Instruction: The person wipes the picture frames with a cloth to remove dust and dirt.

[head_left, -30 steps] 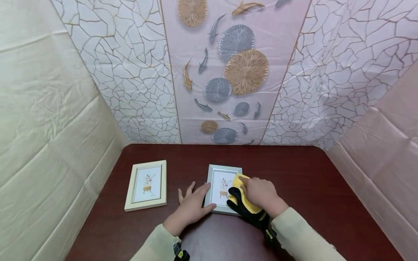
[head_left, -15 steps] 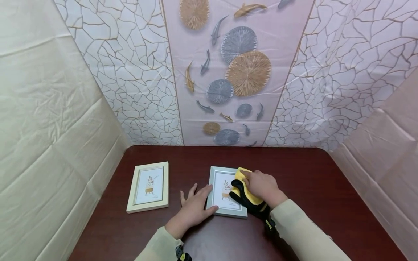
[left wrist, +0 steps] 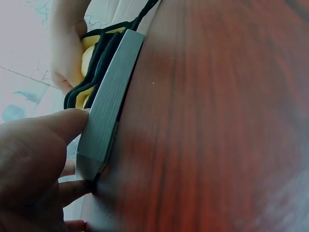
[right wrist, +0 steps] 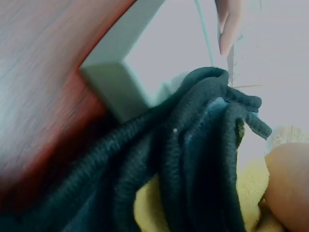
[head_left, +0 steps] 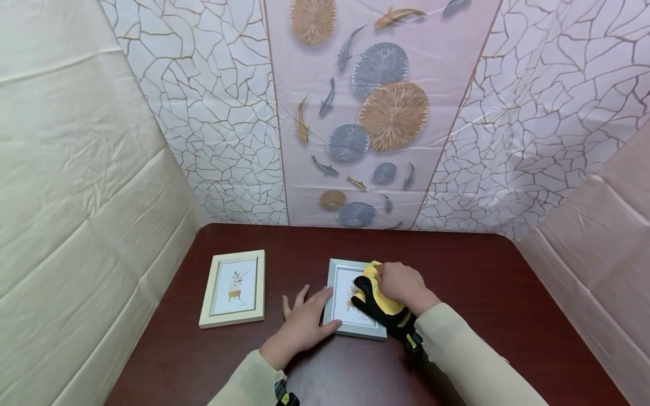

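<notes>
A grey-blue picture frame lies face up on the table, a potted-plant print behind its front. My left hand rests at its left side, fingers spread and fairly straight, index fingertip at the left edge and thumb at the near-left corner. In the left wrist view the thumb touches the frame's side. My right hand grips a bunched yellow cloth with black edging and presses it on the right part of the frame. The cloth hides part of the print and much of the right edge.
A cream picture frame with a similar plant print lies to the left on the dark red-brown table. Patterned fabric hangs behind the table, and plain pale cloth walls stand at both sides.
My right hand moved the cloth up along the frame, then slightly left and down over the print. My left hand keeps its place at the frame's left side. The head view shifted slightly.
</notes>
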Motion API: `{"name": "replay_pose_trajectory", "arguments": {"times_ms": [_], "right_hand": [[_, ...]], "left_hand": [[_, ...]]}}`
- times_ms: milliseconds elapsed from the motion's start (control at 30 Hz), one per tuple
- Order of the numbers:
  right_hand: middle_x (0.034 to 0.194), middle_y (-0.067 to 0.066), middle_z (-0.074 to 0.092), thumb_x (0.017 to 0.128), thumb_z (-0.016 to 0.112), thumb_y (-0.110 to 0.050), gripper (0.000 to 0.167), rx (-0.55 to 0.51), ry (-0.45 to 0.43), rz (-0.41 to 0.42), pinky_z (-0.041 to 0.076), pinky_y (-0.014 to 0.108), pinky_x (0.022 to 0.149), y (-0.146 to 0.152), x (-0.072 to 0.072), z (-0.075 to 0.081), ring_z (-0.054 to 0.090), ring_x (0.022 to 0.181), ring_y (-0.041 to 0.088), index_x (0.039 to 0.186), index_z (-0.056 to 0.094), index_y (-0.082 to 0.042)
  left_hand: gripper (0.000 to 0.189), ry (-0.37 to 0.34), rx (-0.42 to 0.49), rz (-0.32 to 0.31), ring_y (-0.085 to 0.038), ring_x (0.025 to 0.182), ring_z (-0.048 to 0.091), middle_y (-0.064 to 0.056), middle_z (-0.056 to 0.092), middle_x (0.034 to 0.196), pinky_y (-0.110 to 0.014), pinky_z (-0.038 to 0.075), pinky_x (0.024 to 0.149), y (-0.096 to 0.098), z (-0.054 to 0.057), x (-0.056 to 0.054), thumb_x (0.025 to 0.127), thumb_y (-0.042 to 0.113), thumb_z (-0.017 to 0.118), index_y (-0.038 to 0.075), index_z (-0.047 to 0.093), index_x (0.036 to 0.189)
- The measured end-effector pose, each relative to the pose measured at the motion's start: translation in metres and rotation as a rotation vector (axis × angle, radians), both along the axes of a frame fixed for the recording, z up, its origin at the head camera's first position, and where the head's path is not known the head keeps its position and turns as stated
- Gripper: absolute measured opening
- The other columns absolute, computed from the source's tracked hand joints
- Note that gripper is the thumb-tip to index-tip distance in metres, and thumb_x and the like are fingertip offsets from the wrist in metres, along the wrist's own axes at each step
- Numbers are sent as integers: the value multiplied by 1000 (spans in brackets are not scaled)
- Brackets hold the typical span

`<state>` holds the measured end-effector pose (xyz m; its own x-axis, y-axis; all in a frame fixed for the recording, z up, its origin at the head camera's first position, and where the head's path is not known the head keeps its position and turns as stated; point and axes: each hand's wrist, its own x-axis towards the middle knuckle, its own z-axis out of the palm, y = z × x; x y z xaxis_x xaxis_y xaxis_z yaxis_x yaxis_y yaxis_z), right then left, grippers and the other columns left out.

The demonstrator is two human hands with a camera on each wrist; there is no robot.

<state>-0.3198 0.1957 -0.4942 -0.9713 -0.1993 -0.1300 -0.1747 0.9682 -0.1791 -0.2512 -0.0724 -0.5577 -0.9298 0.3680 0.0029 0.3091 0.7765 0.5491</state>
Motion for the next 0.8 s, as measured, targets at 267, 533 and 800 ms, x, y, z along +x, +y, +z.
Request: {"name": "replay_pose_trajectory", "arguments": {"times_ms": [267, 533, 800], "right_hand": [[133, 19, 75, 114, 56, -21, 39, -62, -73, 5, 46, 37, 58, -11, -10, 6, 56, 60, 20, 148, 71, -9], [137, 17, 73, 114, 57, -23, 39, -127, -89, -1, 47, 37, 62, -16, -12, 4, 57, 63, 19, 147, 72, -8], [105, 6, 75, 115, 57, -25, 37, -172, -118, 7, 47, 36, 62, -26, -17, 4, 58, 62, 18, 146, 73, -11]], "left_hand": [[82, 6, -26, 5, -45, 163, 26, 0, 50, 168, -88, 3, 116, -1, 2, 0, 102, 57, 75, 24, 45, 170], [82, 1, -25, 16, -44, 163, 27, 0, 52, 167, -88, 3, 116, -1, 3, 1, 101, 58, 76, 25, 46, 170], [82, -1, -13, 9, -43, 163, 26, 1, 52, 168, -88, 2, 116, -2, 4, 0, 101, 58, 76, 28, 45, 170]]}}
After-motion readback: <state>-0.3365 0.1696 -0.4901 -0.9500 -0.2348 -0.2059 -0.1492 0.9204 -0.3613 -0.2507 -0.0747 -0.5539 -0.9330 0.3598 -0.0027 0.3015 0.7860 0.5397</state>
